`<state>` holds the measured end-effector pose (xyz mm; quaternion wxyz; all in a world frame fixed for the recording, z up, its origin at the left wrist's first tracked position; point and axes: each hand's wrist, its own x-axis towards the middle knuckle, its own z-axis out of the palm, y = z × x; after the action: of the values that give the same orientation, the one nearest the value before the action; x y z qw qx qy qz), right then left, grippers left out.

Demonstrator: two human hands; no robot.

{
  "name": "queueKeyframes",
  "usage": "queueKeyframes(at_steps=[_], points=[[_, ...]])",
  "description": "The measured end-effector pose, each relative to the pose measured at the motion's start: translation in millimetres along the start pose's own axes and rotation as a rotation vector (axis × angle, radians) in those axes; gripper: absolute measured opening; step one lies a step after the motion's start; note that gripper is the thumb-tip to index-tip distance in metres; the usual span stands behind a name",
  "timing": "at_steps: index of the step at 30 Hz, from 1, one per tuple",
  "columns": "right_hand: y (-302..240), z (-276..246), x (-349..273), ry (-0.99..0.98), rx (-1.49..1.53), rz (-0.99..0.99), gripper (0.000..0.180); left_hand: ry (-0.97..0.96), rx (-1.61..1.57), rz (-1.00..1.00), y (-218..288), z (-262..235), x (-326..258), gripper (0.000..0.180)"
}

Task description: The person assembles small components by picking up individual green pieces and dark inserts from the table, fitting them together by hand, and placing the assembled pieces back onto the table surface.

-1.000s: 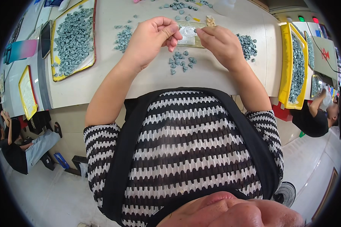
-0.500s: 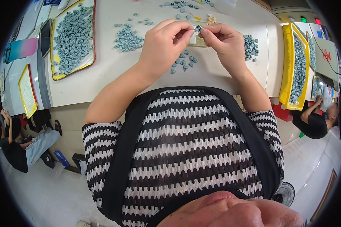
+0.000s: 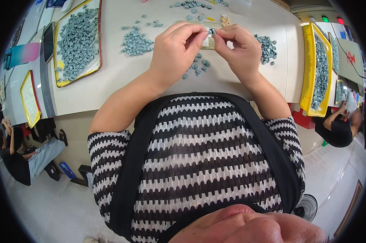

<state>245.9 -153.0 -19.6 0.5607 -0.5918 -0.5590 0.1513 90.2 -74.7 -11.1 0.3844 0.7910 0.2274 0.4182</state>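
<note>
Above the white table, my left hand (image 3: 174,49) and my right hand (image 3: 241,49) come together, thumb and forefinger pinching from either side. A small dark grey-green piece (image 3: 211,31) shows between the fingertips; it looks like the loose pieces around it, though its detail is too small to tell. Beneath the hands lies a flat, pale yellowish pad (image 3: 209,43), partly covered by them. Several loose pieces (image 3: 197,69) lie just below the fingers. One pile of grey-green pieces (image 3: 136,43) sits beside my left hand, and another pile (image 3: 266,49) is partly hidden by my right hand.
A yellow-rimmed tray (image 3: 100,36) of such pieces stands at left, near a dark phone (image 3: 48,42). At right is a yellow bin (image 3: 308,73) with more pieces. Scattered pieces (image 3: 191,5) lie at the far side. Co-workers sit at both sides, one in black (image 3: 338,131).
The fingertips and the small piece between them have shifted very slightly, and the piece appears turned a little. Otherwise both hands keep the same place.
</note>
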Motion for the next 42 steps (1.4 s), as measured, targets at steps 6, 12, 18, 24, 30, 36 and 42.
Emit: queueKeyframes(at_steps=[6, 12, 18, 24, 30, 36, 42], points=[[-6.1, 3.8, 0.7, 0.068, -0.118, -0.184, 0.012, 0.037, 0.023, 0.061, 0.5, 2.7, -0.2, 0.008], [-1.7, 6.5, -1.9, 0.122, -0.071, -0.305, 0.016, 0.112, 0.177, 0.273, 4.1, 4.5, -2.3, 0.011], [-7.6, 2.8, -2.3, 0.158, -0.006, -0.28, 0.018, 0.17, 0.186, 0.476, 7.3, 3.8, 3.4, 0.022], [-10.5, 1.9, -2.7, 0.148, 0.007, -0.291, 0.02, 0.187, 0.198, 0.559, 7.7, 3.5, 3.2, 0.026], [-11.8, -2.1, -3.1, 0.114, 0.033, -0.267, 0.019, 0.103, 0.204, 0.643, 10.5, -0.9, 4.5, 0.03], [-14.8, -2.2, -0.3, 0.133, -0.081, -0.397, 0.019, 0.035, 0.293, 0.661, 16.1, -4.8, 2.4, 0.031], [-14.3, -1.2, 1.5, 0.14, -0.138, -0.462, 0.018, 0.07, 0.247, 0.655, 8.6, -6.1, 7.9, 0.023]])
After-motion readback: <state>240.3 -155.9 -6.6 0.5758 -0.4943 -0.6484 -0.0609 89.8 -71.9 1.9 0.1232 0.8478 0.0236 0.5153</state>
